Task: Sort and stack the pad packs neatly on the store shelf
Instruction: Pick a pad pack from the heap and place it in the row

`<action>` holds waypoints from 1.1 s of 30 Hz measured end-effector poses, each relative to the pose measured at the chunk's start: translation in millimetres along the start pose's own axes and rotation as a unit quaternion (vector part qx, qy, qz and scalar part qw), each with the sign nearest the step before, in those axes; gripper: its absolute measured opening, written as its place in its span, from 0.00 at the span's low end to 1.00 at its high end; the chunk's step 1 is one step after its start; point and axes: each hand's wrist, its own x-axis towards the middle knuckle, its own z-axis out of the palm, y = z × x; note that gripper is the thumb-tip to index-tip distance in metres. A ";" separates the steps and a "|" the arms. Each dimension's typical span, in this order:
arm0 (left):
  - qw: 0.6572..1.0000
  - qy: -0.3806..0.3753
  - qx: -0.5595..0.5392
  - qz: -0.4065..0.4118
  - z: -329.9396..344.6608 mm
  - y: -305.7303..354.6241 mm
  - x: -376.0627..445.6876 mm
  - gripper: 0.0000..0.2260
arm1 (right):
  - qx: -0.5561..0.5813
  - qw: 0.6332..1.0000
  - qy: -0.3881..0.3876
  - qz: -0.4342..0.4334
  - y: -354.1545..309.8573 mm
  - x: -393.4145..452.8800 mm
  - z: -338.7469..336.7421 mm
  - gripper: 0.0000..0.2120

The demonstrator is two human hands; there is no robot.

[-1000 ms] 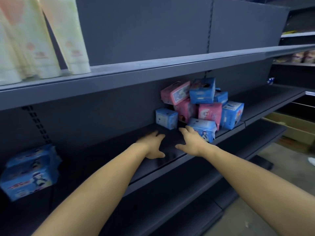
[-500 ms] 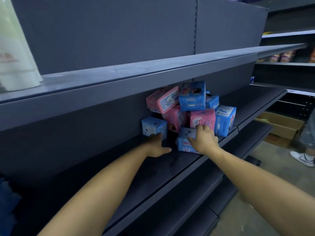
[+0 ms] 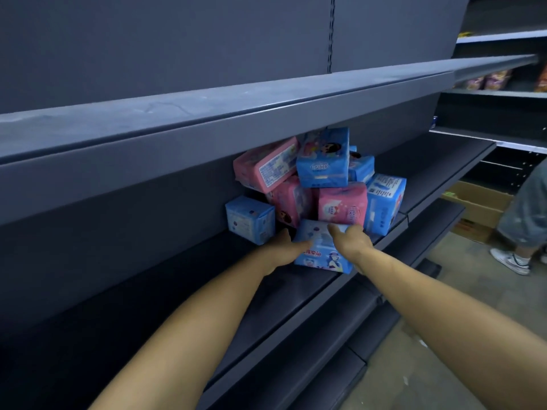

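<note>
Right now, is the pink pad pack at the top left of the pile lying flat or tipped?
Tipped: the pink pad pack leans at a slant on the packs below, its right end higher.

Dark grey metal store shelf carries soft plastic pad packs: light blue cartoon-printed front pack, plain pale blue cube pack at its left, pink packs behind it.

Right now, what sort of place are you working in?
Most likely a shop aisle. Long grey metal shelves run in tiers, pink and blue pad packs lie heaped on one, and a cardboard box sits on the floor nearby, with more packaged goods on the next unit.
</note>
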 end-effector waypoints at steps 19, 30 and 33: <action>0.984 0.054 -0.164 -0.049 -2.3 -19.7 -45.1 0.15 | 0.176 0.980 -0.088 -0.022 0.0 -17.1 24.1 0.34; 0.961 0.167 -0.193 -0.107 -32.8 -71.2 -127.7 0.22 | 0.183 0.960 -0.205 -0.058 -32.1 -84.3 71.4 0.28; 0.953 0.194 -0.203 -0.114 -39.7 -91.1 -150.5 0.22 | 0.190 0.947 -0.249 -0.079 -41.1 -106.5 84.2 0.25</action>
